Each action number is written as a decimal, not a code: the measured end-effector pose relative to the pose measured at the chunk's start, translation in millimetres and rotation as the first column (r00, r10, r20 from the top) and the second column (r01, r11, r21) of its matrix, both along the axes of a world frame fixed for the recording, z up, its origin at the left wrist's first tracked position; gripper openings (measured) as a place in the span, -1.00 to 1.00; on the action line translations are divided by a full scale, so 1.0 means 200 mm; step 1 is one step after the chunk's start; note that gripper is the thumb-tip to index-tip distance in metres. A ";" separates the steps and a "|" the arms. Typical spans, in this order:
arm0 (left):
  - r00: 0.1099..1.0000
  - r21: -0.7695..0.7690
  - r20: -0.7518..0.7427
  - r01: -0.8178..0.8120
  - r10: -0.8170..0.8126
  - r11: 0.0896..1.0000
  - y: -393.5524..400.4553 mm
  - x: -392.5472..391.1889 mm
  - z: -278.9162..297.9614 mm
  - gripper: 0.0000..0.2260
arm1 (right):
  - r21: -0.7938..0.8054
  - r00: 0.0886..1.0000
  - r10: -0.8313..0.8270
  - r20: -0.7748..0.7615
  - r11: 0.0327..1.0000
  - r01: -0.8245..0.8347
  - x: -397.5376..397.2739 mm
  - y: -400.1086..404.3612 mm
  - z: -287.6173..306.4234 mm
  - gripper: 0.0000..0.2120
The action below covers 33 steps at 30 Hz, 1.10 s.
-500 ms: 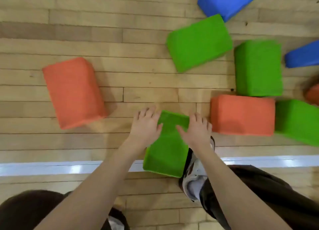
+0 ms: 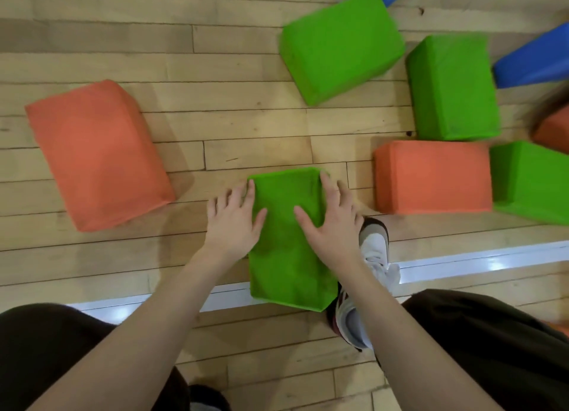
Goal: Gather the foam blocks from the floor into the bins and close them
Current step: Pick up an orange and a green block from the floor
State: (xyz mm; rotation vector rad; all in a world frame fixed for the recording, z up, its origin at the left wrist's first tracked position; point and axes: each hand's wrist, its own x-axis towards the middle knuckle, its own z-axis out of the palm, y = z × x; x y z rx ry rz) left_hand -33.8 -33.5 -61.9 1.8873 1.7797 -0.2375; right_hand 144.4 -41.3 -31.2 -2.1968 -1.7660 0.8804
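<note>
Green block (image 2: 286,241) sits between my hands on the floor (image 2: 154,41), just in front of my shoe (image 2: 374,250); left hand (image 2: 232,222) and right hand (image 2: 331,222) clamp its sides, thumbs on top.

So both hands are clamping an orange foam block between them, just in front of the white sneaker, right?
Not orange: the head view shows the left hand and right hand clamping a green rectangular foam block by the white sneaker.
</note>
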 end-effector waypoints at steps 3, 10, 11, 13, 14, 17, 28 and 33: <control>0.998 -0.038 0.058 -0.006 0.008 0.999 0.00 -0.10 0.02 -0.47 | -0.005 0.976 0.072 -0.205 0.997 -0.074 -0.08 0.02 0.07 -0.29; 0.947 0.221 0.055 -0.320 0.316 0.921 0.06 -0.41 0.11 -0.53 | 0.217 0.982 0.191 -0.008 0.959 -0.185 -0.39 0.23 0.17 -0.32; 0.925 0.246 0.047 -0.376 0.377 0.893 0.08 -0.47 0.13 -0.52 | 0.226 0.980 0.198 0.003 0.955 -0.194 -0.45 0.28 0.18 -0.31; 0.877 0.290 0.036 -0.469 0.480 0.834 0.08 -0.58 0.14 -0.47 | 0.207 0.972 0.229 0.050 0.950 -0.234 -0.57 0.38 0.20 -0.30; 0.851 0.307 0.031 -0.507 0.524 0.805 0.08 -0.64 0.13 -0.45 | 0.194 0.966 0.248 0.075 0.947 -0.258 -0.64 0.42 0.20 -0.29; 0.744 0.298 0.027 -0.644 0.668 0.705 0.07 -0.79 0.08 -0.41 | 0.187 0.944 0.302 0.135 0.928 -0.323 -0.83 0.51 0.17 -0.29; 0.636 0.252 0.120 -0.763 0.763 0.596 -0.05 -0.89 0.05 -0.21 | 0.071 0.878 0.451 0.158 0.882 -0.466 -1.02 0.49 0.10 -0.26; 0.626 0.342 0.280 -0.773 0.728 0.534 -0.05 -0.83 0.13 -0.29 | 0.048 0.883 0.451 0.132 0.886 -0.460 -0.96 0.45 0.10 -0.25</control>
